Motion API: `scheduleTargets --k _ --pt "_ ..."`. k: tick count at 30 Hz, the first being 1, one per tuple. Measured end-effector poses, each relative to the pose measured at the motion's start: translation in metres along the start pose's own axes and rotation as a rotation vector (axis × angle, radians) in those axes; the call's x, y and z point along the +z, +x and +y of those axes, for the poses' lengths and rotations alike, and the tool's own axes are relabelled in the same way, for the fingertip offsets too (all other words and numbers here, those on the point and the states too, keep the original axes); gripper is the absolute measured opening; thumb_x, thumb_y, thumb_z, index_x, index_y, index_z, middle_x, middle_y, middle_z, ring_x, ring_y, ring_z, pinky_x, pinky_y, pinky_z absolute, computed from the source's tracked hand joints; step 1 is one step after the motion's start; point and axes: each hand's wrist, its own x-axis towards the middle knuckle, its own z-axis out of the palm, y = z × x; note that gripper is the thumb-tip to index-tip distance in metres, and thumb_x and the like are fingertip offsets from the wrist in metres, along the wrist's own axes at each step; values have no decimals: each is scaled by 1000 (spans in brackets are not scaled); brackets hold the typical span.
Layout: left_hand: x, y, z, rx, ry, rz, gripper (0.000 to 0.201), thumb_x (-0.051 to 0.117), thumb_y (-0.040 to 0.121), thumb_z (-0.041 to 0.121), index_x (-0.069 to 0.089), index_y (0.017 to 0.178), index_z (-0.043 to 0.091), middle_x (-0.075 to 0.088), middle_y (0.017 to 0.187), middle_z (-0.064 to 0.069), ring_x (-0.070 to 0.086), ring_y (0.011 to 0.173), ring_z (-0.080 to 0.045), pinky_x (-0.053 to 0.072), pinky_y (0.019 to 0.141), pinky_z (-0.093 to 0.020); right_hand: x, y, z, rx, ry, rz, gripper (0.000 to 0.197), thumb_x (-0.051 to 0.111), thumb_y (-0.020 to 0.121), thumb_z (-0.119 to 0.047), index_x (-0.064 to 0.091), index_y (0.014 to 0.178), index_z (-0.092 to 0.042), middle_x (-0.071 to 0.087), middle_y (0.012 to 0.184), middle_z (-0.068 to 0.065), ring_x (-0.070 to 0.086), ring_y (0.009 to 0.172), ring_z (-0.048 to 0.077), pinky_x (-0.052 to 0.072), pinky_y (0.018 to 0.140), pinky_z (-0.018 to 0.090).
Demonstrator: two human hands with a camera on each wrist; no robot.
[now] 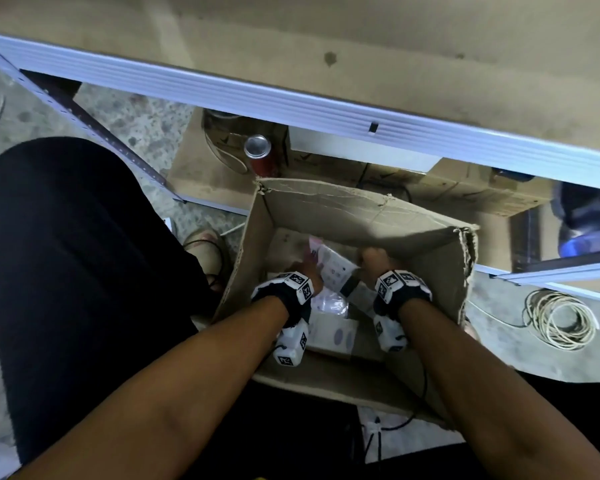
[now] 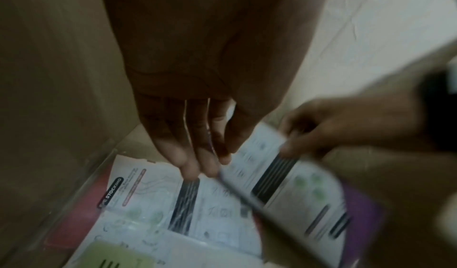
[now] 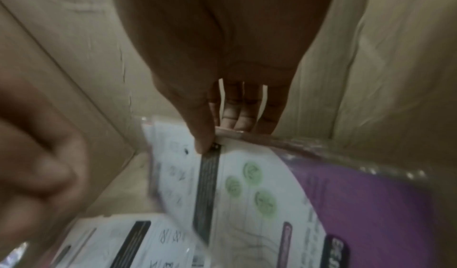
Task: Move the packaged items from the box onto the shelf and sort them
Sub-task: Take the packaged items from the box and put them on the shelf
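Observation:
An open cardboard box (image 1: 361,209) stands on the floor below the white-edged shelf (image 1: 291,102). Both hands are inside it. My right hand (image 1: 374,258) pinches the top edge of a white and purple packet (image 3: 247,184), thumb (image 3: 205,135) in front and fingers behind, holding it tilted up. My left hand (image 1: 305,268) reaches down with straight fingers (image 2: 190,160), whose tips touch the near edge of that packet (image 2: 284,184). Another plastic-wrapped packet (image 2: 153,203) lies flat on the box floor beneath. More white packets (image 1: 329,336) lie nearer me.
A red drink can (image 1: 257,150) and flat cardboard sit on the low shelf behind the box. A coil of pale cable (image 1: 558,318) lies on the floor at right. A leg in black (image 1: 66,254) is at left, beside a perforated shelf post (image 1: 84,119).

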Motion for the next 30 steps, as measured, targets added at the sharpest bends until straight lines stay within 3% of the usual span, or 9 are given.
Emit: scheduleTargets --k 3,6,11,14,16,19,22,25,30 --pt "5 5 1 77 76 -50 26 54 93 14 64 115 3 66 122 -16 65 110 -32 54 94 -38 -6 -7 11 19 30 98 22 66 89 -22 65 108 -12 65 121 15 63 111 33 52 90 38" --pt "9 5 -6 154 202 -119 24 61 89 13 66 111 5 67 120 -15 67 106 -28 55 90 -35 -9 -16 18 44 45 156 15 65 89 -19 64 103 -14 64 117 14 61 110 32 52 90 38" --pt "14 13 -25 152 276 -231 58 71 85 19 52 139 16 52 143 -12 53 127 -33 48 103 -48 -11 -27 20 59 81 218 10 64 89 -19 62 98 -17 61 116 10 59 108 34 50 89 39" --pt "29 16 -37 175 369 -224 81 65 91 24 18 156 15 26 160 -6 31 145 -31 39 109 -56 -14 -31 19 67 67 221 11 67 88 -22 62 98 -19 62 114 8 60 107 32 51 86 38" --pt "37 17 -37 216 441 -212 83 62 93 22 11 158 14 19 163 -5 26 148 -31 37 111 -56 -16 -32 19 77 62 207 12 68 88 -23 62 98 -20 64 113 8 61 107 32 51 86 38" --pt "37 22 -39 281 391 -186 74 63 92 16 22 154 10 32 156 -13 38 141 -35 38 111 -51 -16 -31 18 98 62 194 11 68 88 -23 63 97 -21 64 113 9 62 106 33 51 85 38" --pt "29 27 -42 279 379 -138 61 61 94 19 35 149 11 40 152 -15 41 139 -32 35 114 -44 -15 -29 16 103 56 179 11 68 87 -23 64 97 -20 65 113 9 62 106 34 52 85 38" --pt "23 32 -45 248 439 -71 40 52 100 20 53 137 5 51 143 -16 49 132 -31 40 110 -38 -16 -26 16 116 62 164 9 69 87 -25 63 92 -21 66 109 9 63 103 33 51 82 37" --pt "18 33 -44 136 458 30 45 50 100 24 46 143 9 33 151 -13 31 140 -34 31 115 -45 -19 -24 15 138 110 151 16 72 84 -24 56 79 -26 67 102 8 65 95 31 56 83 39"
